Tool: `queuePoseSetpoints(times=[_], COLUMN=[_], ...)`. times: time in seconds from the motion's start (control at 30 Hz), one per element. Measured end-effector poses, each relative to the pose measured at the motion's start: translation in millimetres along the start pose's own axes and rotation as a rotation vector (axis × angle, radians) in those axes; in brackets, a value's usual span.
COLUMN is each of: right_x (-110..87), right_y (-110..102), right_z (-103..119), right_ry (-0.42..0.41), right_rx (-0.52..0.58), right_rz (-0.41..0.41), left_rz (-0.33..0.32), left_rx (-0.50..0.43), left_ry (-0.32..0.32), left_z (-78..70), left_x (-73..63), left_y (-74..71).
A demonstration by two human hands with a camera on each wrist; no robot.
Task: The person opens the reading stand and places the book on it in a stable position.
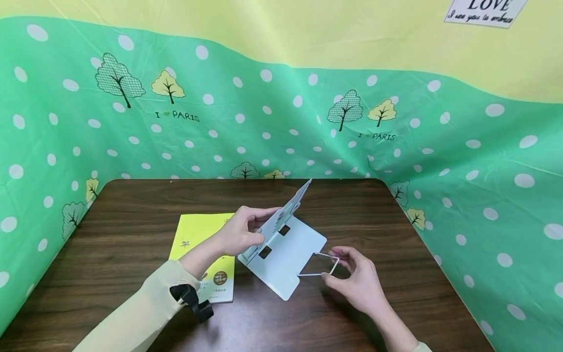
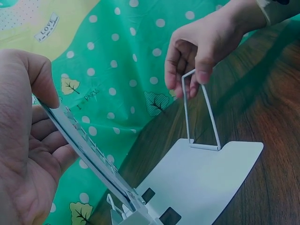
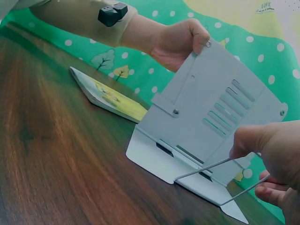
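A pale folding book stand (image 1: 286, 256) is spread open over the brown table, its slotted upper panel (image 3: 187, 91) tilted up from the flat base plate. My left hand (image 1: 242, 232) grips that panel by its edge, thumb on one face and fingers behind. On the other side, my right hand (image 1: 358, 278) pinches the thin wire support (image 2: 210, 110) hinged at the base plate's edge. The wire loop is swung out from the plate, as the left wrist view shows. Two dark square openings sit near the hinge, and a row of slots runs across the panel.
A yellow book (image 1: 191, 232) lies on the wooden table (image 1: 114, 244) under my left forearm, left of the stand. A green and yellow dotted curtain (image 1: 246, 132) hangs behind the table and along both sides.
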State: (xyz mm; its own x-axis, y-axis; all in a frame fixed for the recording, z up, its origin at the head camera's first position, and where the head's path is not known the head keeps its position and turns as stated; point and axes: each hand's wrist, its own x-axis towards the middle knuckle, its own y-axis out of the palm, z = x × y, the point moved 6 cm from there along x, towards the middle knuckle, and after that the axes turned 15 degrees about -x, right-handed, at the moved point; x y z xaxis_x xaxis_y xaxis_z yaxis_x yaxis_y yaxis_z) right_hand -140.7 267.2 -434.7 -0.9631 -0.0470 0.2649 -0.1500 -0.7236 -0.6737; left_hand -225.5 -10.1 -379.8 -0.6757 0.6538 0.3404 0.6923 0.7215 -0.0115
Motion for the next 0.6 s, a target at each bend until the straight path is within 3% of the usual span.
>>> queuePoseSetpoints(times=[0.27, 0.6], right_x=[4.9, 10.8], right_y=[5, 9], right_z=[10, 15], right_ry=[-0.011, 0.039], right_rx=[0.047, 0.06], right_rz=[-0.066, -0.15], left_rz=[-0.011, -0.02], left_rx=[0.013, 0.016], left_ry=[0.0, -0.011], left_z=[-1.5, -0.3], left_x=[-1.2, -1.1], left_y=[0.3, 0.0])
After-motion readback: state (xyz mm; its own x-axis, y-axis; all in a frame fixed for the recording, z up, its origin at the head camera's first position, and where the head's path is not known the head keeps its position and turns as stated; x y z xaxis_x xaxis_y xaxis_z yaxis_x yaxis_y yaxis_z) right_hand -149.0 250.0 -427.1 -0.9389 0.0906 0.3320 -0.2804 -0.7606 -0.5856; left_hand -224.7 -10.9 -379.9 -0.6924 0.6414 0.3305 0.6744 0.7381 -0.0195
